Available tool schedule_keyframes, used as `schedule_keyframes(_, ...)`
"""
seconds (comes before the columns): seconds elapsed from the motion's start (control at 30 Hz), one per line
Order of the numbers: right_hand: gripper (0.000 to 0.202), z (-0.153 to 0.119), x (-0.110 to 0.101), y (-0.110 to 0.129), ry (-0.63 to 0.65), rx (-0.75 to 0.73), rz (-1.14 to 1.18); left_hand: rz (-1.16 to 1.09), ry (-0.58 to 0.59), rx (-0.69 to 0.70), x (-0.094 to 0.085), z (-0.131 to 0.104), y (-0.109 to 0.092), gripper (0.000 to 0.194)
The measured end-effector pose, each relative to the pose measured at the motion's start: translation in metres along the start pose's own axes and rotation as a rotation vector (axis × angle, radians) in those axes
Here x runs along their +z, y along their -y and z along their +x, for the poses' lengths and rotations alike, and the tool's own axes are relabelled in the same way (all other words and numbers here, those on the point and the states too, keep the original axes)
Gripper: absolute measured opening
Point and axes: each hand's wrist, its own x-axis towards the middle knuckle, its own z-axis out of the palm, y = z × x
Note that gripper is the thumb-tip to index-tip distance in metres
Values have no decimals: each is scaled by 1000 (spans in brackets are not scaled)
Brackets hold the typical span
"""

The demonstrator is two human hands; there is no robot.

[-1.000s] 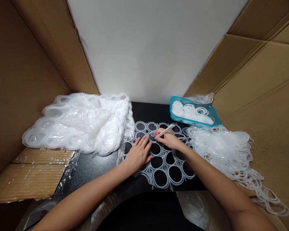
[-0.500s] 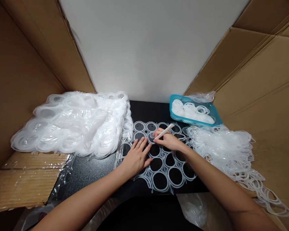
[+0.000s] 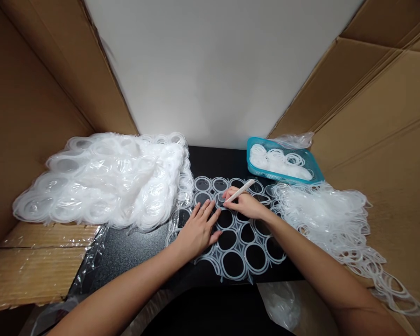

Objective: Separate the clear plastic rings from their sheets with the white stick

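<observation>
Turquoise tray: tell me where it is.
In the head view, the turquoise tray stands right of centre toward the back of the black tabletop, just beyond the translucent heap and beside the right cardboard panel.

Your black desk [image 3: 129, 247] has a finely speckled, faintly glossy finish. Your translucent white sheet of linked rings [image 3: 237, 234] looks like smooth, thin plastic, and the bulky white ring stack [image 3: 108, 177] gives you the same plastic with glossier highlights. Your turquoise rectangular basket [image 3: 283, 178] is shiny plastic; the 2 brown side walls [image 3: 388, 116] are matt, creased cardboard; the pale grey panel [image 3: 210, 70] looks smooth and matt.
</observation>
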Motion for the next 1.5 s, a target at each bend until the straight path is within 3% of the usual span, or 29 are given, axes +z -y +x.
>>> schedule_keyframes(0.23, 12, 2, 0, -2, -3, -17, -63, 34, 29, -1, -2, 0, 0, 64)
schedule_keyframes(0.33, 6, -3, 12, 3, -29, -76, -175, 51, 31, -5, -3, 0, -1, 65)
schedule_keyframes(0.5, 18, -12, 35, 14, -160, -189, -412, 61, 26, -5, -4, -2, -3, 64)
schedule_keyframes(0.6, 21, -9, 18, 9, -302, -75, -333, 74, 29, 9, -5, -9, -4, 65)
schedule_keyframes(0.73, 18, -3, -28, -6, -505, 106, -177, 81, 30, 39, -6, -27, -6, 71)
schedule_keyframes(0.8, 17, -5, -41, -9, -456, 128, -115, 80, 34, 55, -8, -38, -6, 74)
schedule_keyframes(0.87, 16, -9, -40, -6, -336, 119, -66, 78, 36, 65, -10, -45, -5, 76)
schedule_keyframes(1.07, 12, -14, -6, 9, -53, -45, -60, 88, -3, 18, -17, -29, -6, 76)
schedule_keyframes(1.23, 8, -8, 0, 3, 35, -103, -77, 86, -14, 28, -11, -4, -7, 67)
schedule_keyframes(1.5, 6, -6, -3, 3, 85, -95, -64, 42, 17, -7, -7, -3, -4, 63)
